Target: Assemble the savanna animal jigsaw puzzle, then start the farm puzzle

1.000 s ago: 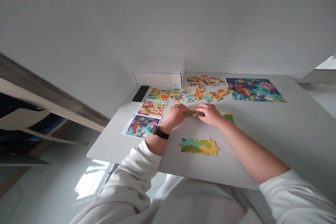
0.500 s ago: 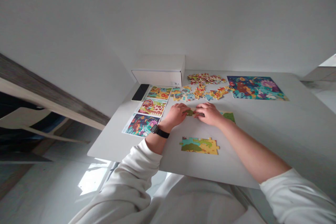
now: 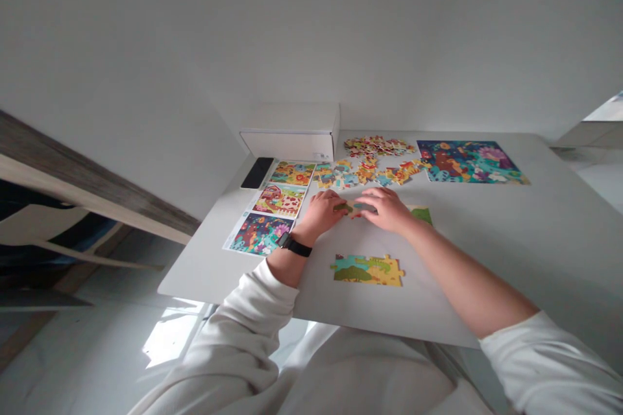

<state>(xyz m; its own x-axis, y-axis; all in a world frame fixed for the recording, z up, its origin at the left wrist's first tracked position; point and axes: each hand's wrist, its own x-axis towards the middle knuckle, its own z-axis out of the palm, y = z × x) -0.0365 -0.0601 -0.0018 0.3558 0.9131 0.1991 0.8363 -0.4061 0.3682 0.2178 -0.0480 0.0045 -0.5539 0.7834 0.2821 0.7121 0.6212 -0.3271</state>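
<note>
In the middle of the table my left hand [image 3: 322, 213] has its fingers closed on a green and beige puzzle piece [image 3: 344, 207]. My right hand [image 3: 384, 209], its fingers curled, grips the right end of the same small group, a grey-blue puzzle piece [image 3: 362, 207]. Whether the two pieces are locked together I cannot make out. Nearer to me lies a joined puzzle section [image 3: 367, 271] with a green tree and a crocodile on yellow. Partly behind my right wrist is another green puzzle section [image 3: 421, 213].
Loose puzzle pieces [image 3: 367, 172] lie beyond my hands, with a heaped pile [image 3: 377, 145] behind them. A finished-looking dark puzzle picture [image 3: 472, 162] is at the back right. On the left are picture sheets [image 3: 277, 200], a black phone [image 3: 257, 173] and a white box [image 3: 289, 133].
My right hand's fingers have loosened and lifted a little, so more of the pieces between my hands shows. The whole view has shifted slightly.
</note>
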